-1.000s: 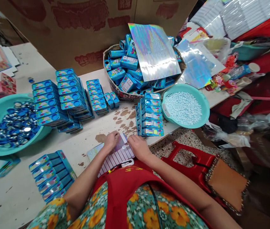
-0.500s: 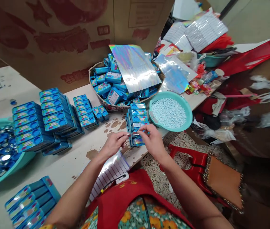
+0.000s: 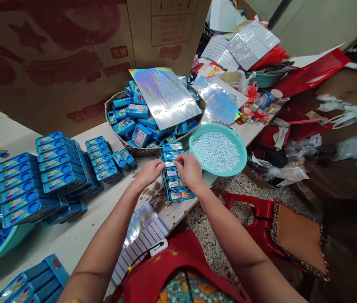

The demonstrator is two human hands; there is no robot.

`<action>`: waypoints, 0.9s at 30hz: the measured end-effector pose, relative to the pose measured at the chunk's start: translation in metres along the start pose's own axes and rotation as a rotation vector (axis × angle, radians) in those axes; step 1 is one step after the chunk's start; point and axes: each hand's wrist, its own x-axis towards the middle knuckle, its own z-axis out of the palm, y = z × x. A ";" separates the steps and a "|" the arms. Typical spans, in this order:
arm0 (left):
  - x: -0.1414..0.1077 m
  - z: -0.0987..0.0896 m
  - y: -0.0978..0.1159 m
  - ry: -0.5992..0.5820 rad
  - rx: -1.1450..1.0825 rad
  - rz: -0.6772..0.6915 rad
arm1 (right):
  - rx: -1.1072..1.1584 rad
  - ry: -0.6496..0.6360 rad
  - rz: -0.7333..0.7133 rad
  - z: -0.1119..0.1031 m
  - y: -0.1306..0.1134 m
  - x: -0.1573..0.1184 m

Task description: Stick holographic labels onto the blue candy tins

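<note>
A row of small blue candy boxes (image 3: 181, 195) stands packed together near the table's front edge, with shiny labels on several of the nearer tops. My left hand (image 3: 152, 172) is at the row's left side, thumb and fingers pinched together. Over the middle of the row, my right hand (image 3: 191, 171) has its fingertips drawn together on a box top. Whatever is between the fingers of either hand is too small or hidden to make out. Close to my body lies a lined, shiny sticker sheet (image 3: 140, 235).
A turquoise bowl of pale pellets (image 3: 218, 151) sits right of the row. Behind is a basket (image 3: 110, 120) heaped with blue boxes under a holographic sheet (image 3: 168, 97). Stacked blue boxes (image 3: 60, 164) and a basin of round caps (image 3: 6, 248) are left. A red stool (image 3: 262, 223) stands right.
Both hands have moved away from me along the row, from the nearer boxes to ones farther back. Shiny tops of the nearest boxes are now uncovered. The camera view has shifted.
</note>
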 end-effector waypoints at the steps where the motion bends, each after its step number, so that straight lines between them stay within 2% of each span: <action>1: 0.001 0.004 -0.005 -0.013 -0.013 -0.025 | -0.030 0.046 -0.013 0.001 0.002 0.000; 4: -0.003 0.019 -0.019 0.018 0.055 -0.215 | 0.009 0.187 0.004 0.003 0.015 -0.002; 6: -0.011 0.033 -0.020 0.161 0.056 -0.316 | 0.098 0.212 0.061 0.006 0.024 -0.004; 7: -0.015 0.041 -0.018 0.249 0.009 -0.304 | 0.137 0.197 0.085 0.009 0.028 -0.004; 9: -0.023 0.058 -0.010 0.356 -0.110 -0.163 | 0.165 0.163 0.114 0.014 0.033 -0.002; 11: -0.029 0.068 -0.007 0.295 -0.138 -0.024 | 0.141 0.143 0.135 0.017 0.034 0.000; 13: -0.037 0.067 -0.020 0.163 -0.075 -0.021 | 0.114 0.142 0.150 0.014 0.032 0.000; 16: -0.065 0.050 -0.069 0.087 0.096 -0.239 | 0.120 0.267 0.058 0.001 0.022 -0.016; 18: -0.097 0.041 -0.104 0.002 0.230 -0.443 | 0.145 0.376 -0.093 -0.006 0.010 -0.042; 19: -0.114 0.040 -0.118 -0.063 0.284 -0.524 | 0.170 0.370 -0.189 -0.005 0.003 -0.059; 20: -0.129 0.042 -0.128 -0.111 0.326 -0.578 | 0.205 0.299 -0.298 -0.002 -0.005 -0.077; 21: -0.142 0.047 -0.135 -0.136 0.355 -0.605 | 0.237 0.177 -0.399 0.005 -0.013 -0.096; 23: -0.159 0.061 -0.138 -0.115 0.376 -0.606 | 0.226 -0.056 -0.495 0.026 -0.025 -0.129; 25: -0.164 0.075 -0.136 -0.089 0.339 -0.585 | 0.148 -0.196 -0.442 0.053 -0.030 -0.153; 27: -0.165 0.083 -0.135 -0.106 0.214 -0.568 | 0.088 -0.285 -0.328 0.081 -0.026 -0.164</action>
